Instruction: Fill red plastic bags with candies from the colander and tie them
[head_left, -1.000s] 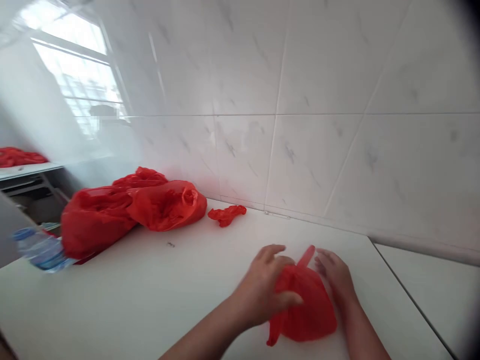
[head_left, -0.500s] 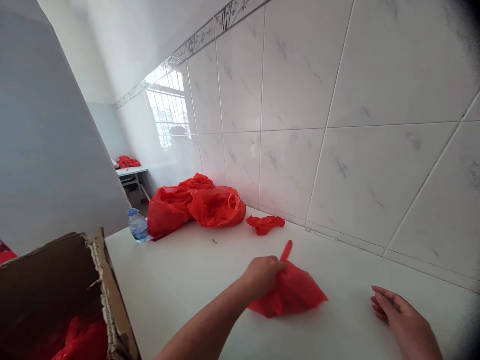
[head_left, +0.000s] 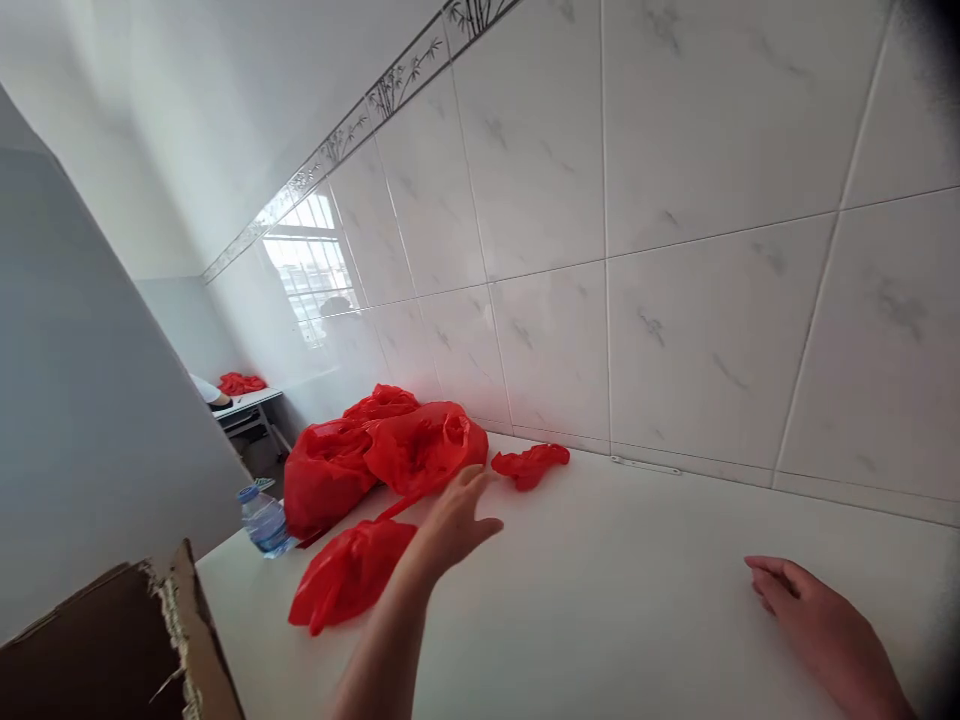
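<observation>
The left hand (head_left: 454, 528) is over the desk (head_left: 592, 610), its fingers apart and the thumb stretched well away from them; nothing is gripped there. A puffed-out red bag (head_left: 346, 572) lies on the desk just beside that forearm, which covers part of its right side, and I can't tell whether skin and plastic touch. The right hand (head_left: 825, 630) is well off to the right, over bare desk, fingers curled together with the thumb against them.

Behind the red bag, a big red heap of plastic (head_left: 326, 475) spreads toward the tiled wall (head_left: 690, 350). A small crumpled red scrap (head_left: 531, 466) sits near the heap's right end, beyond the left fingertips. A clear bottle (head_left: 264, 525) with a blue cap stands at the heap's left end. At the near left is a cardboard box (head_left: 191, 620) with a ragged edge. Past the grey partition (head_left: 97, 400), somebody's pale sleeve (head_left: 204, 388) shows at another table (head_left: 259, 398), beside more red plastic (head_left: 241, 384).
</observation>
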